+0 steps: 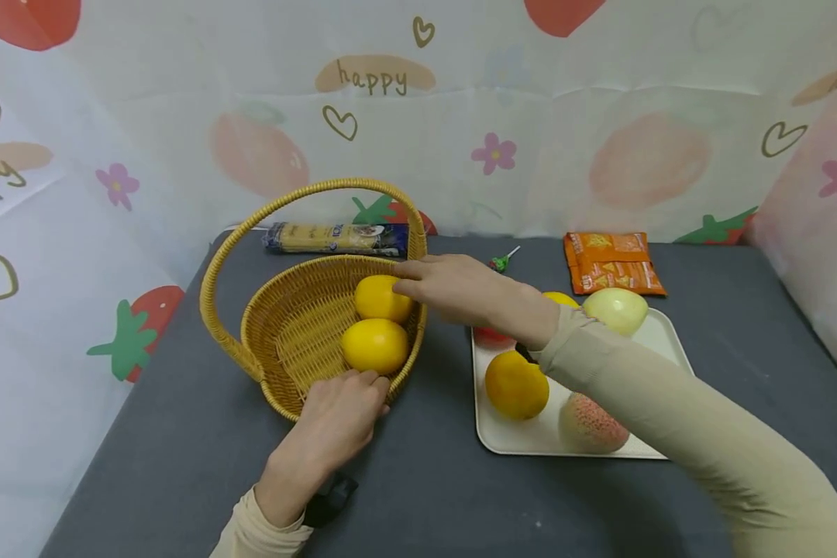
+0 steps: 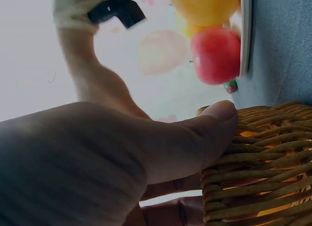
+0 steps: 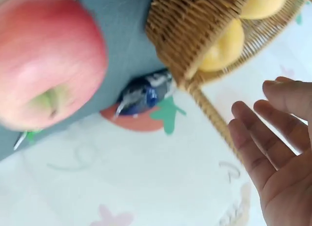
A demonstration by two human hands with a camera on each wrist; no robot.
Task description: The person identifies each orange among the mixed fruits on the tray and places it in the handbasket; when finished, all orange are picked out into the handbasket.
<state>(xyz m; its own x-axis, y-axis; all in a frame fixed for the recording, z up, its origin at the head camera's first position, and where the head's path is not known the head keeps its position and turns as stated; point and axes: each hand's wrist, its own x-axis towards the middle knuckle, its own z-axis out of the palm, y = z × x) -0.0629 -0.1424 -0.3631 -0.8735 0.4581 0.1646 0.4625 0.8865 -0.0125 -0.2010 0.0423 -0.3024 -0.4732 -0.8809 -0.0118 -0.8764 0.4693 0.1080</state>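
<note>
A wicker basket [image 1: 293,333] with a tall arched handle stands at left of centre on the table. Two yellow, lemon-like fruits [image 1: 374,346] lie against its right side. At the near rim, my left hand [image 1: 342,411] grips the wicker; in the left wrist view the thumb lies on the outer wall and the fingers go behind the edge. My right hand [image 1: 470,291] is over the basket's right rim, fingertips by the farther yellow fruit [image 1: 380,297]. In the right wrist view this hand [image 3: 278,138] has loosely extended fingers and holds nothing.
A white tray [image 1: 491,442] right of the basket carries an orange fruit [image 1: 517,385], a peach [image 1: 593,424], a pale green fruit [image 1: 615,310] and a red apple [image 2: 217,55]. Behind are a noodle packet [image 1: 338,239], a lollipop [image 1: 500,263] and an orange snack bag [image 1: 614,263].
</note>
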